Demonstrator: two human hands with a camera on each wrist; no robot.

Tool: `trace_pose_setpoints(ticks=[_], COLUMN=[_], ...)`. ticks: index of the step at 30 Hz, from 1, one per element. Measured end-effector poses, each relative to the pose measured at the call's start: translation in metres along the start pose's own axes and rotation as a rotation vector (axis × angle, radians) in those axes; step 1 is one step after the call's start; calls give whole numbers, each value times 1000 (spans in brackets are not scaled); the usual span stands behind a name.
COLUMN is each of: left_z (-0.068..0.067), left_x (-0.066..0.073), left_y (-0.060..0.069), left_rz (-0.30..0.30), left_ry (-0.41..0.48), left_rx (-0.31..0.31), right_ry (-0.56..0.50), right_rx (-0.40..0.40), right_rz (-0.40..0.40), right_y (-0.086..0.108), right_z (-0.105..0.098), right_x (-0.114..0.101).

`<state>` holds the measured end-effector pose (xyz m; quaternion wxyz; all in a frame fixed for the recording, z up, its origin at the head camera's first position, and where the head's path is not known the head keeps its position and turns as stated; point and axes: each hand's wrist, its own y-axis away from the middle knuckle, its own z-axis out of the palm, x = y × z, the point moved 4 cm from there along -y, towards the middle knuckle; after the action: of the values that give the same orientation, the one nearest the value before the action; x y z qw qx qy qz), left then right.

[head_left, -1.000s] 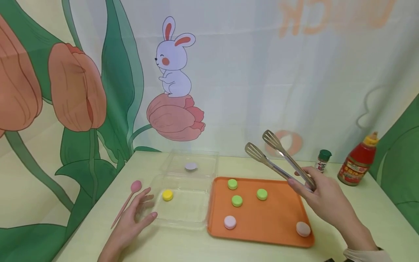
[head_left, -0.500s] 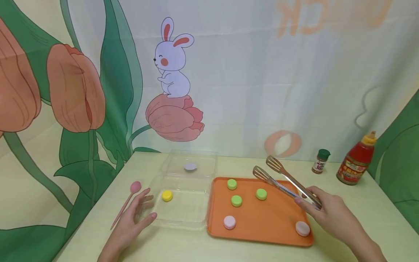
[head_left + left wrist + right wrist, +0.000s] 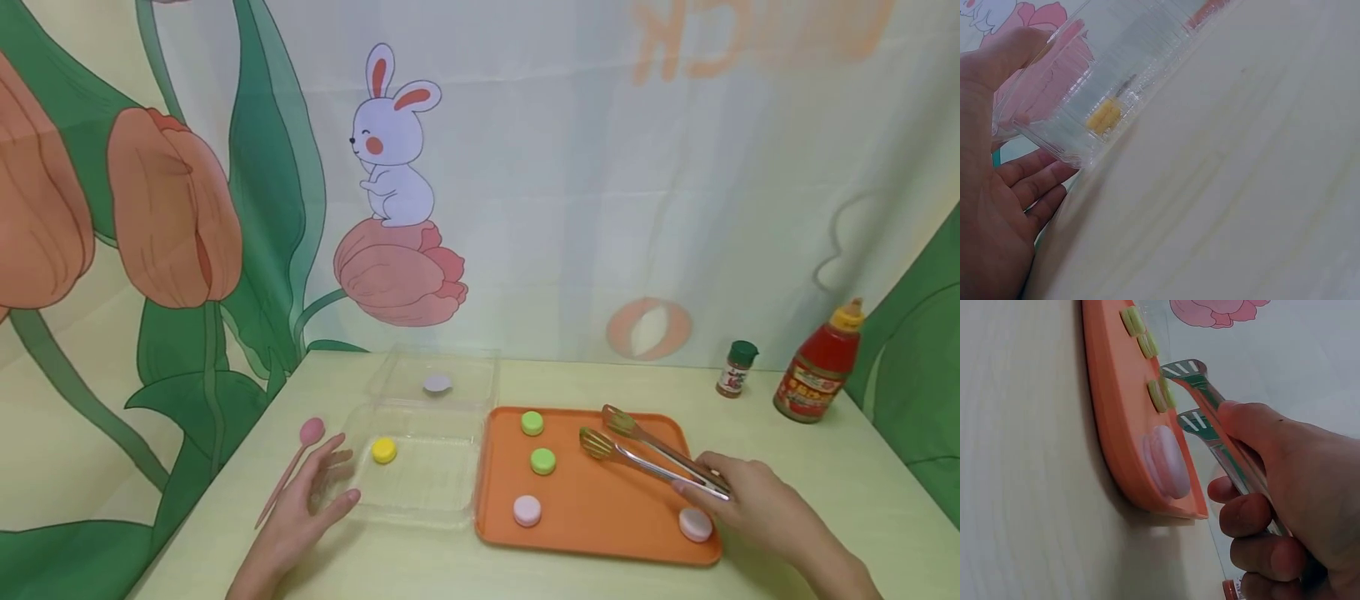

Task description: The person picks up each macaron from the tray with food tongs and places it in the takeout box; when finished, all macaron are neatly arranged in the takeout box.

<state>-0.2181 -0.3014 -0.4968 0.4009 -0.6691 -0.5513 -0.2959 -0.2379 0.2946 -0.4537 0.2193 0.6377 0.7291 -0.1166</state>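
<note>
My right hand [image 3: 757, 500] grips metal tongs [image 3: 1238, 465], fingers curled round the handles. The slotted tong heads are spread and lowered over the orange tray [image 3: 600, 533], around a green macaron [image 3: 1161, 395] that the head view mostly hides. Two more green macarons, one near the back [image 3: 532, 423] and one nearer the middle [image 3: 543, 461], lie on the tray's left side. A pale pink macaron [image 3: 527, 510] is at front left, another pinkish one [image 3: 695, 525] at front right. My left hand [image 3: 303, 504], fingers loosely bent, is at the left side of a clear plastic box [image 3: 420, 507] containing a yellow macaron [image 3: 384, 451].
The box's raised clear lid [image 3: 480, 379] carries a small pale oval patch [image 3: 437, 384]. Left of the box lies a pink spoon [image 3: 285, 475]. A green-capped shaker [image 3: 737, 369] and a red sauce bottle [image 3: 817, 367] stand at back right, before a printed cloth [image 3: 540, 167].
My right hand has lowered the tongs from above the tray's back edge onto the right green macaron, which their heads now cover in the head view. My left hand stays put.
</note>
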Motion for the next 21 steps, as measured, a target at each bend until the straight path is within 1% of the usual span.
trace_pose_setpoints(ticks=[3, 8, 13, 18, 21], left_z=[0, 1, 0, 1, 0], left_x=[-1, -1, -1, 0, -1], left_y=[1, 0, 0, -1, 2], left_rz=[5, 10, 0, -3, -1], left_ry=[1, 4, -2, 9, 22], left_rx=[3, 2, 2, 0, -2], right_ry=[14, 24, 33, 41, 34], right_rx=[-16, -30, -17, -14, -15], right_rz=[9, -6, -24, -42, -48], right_y=[-1, -1, -1, -3, -2], right_z=[2, 4, 3, 4, 5], right_x=[1, 2, 0, 1, -1])
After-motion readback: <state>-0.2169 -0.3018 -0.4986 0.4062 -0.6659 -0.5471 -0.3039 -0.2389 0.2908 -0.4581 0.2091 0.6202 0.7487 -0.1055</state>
